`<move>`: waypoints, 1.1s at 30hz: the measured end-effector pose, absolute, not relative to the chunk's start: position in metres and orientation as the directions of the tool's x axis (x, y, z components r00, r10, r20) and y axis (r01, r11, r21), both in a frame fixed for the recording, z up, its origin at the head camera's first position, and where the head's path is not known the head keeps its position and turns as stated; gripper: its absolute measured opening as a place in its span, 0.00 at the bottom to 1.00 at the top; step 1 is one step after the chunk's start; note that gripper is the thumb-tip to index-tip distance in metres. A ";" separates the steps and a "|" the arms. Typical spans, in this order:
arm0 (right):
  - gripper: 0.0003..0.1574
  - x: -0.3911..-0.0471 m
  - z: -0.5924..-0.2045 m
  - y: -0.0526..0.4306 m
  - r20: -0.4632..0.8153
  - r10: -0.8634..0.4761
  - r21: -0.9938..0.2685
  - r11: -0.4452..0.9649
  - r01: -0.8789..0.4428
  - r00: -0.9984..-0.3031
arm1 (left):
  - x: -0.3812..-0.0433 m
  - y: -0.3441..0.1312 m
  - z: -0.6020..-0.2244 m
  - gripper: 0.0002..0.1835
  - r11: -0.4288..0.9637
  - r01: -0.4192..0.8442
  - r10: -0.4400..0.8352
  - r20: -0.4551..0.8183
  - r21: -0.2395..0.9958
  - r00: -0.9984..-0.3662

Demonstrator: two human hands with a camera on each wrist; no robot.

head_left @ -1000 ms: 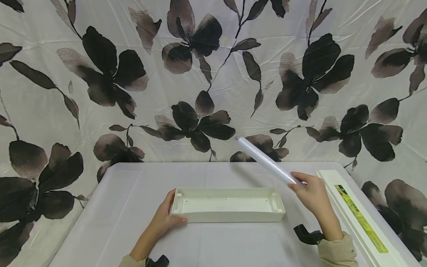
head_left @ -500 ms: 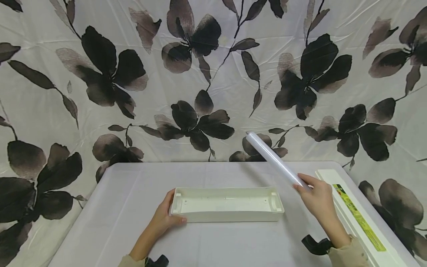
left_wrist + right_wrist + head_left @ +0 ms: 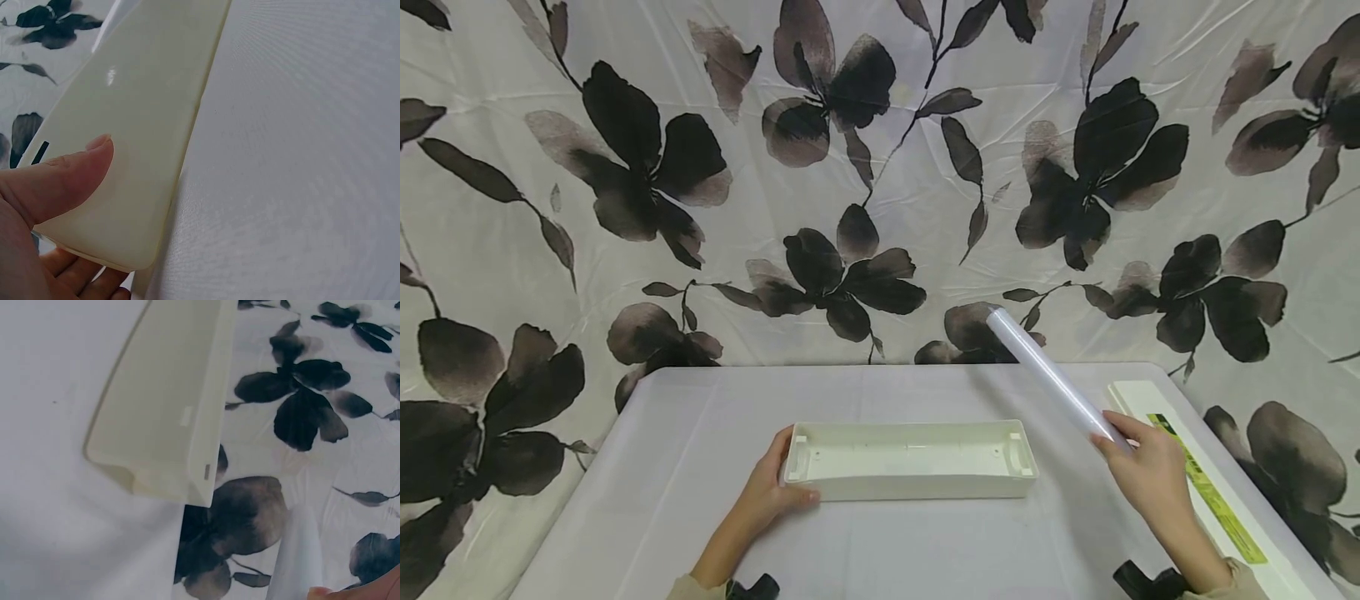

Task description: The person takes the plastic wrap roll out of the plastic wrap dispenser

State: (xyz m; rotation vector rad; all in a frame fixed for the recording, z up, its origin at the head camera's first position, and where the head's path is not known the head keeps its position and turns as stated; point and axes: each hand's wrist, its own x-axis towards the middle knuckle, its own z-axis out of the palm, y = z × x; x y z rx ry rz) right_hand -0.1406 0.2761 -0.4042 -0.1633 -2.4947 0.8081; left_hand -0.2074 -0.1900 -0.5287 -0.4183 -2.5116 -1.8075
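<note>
A long cream plastic box (image 3: 913, 487), open at the top, sits on the white table. My left hand (image 3: 772, 479) grips its left end, thumb on the front wall and fingers round the end, as the left wrist view shows with the thumb (image 3: 81, 175). My right hand (image 3: 1150, 462) holds a slim glossy whitish roll (image 3: 1052, 379), which looks like plastic wrap, by its near end. The roll slants up and away to the left, clear of the box. In the right wrist view the roll (image 3: 297, 562) is partly cut off.
A long white lid-like piece (image 3: 1131, 396) with a yellow label (image 3: 1225, 508) lies along the table's right side, partly behind the right hand and forearm. Behind the table (image 3: 715, 433) hangs a floral cloth (image 3: 970, 208).
My right hand has moved right and nearer with the roll, away from the box. The left hand and the box stay in place.
</note>
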 end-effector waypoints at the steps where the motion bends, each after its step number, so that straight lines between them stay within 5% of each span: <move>1: 0.24 -0.139 -0.404 0.278 0.421 0.270 -0.576 0.817 -0.026 -0.866 | -0.207 -0.190 -0.528 0.54 0.297 0.229 0.203 0.173 0.927 -0.964; 22: 0.28 -0.104 -0.416 0.305 0.122 0.514 -0.649 0.689 0.324 -0.849 | -0.207 -0.188 -0.530 0.54 0.296 0.217 0.193 0.164 0.930 -0.967; 33: 0.30 -0.091 -0.437 0.317 0.058 0.531 -0.635 0.673 0.379 -0.846 | -0.208 -0.189 -0.529 0.54 0.293 0.233 0.202 0.178 0.928 -0.963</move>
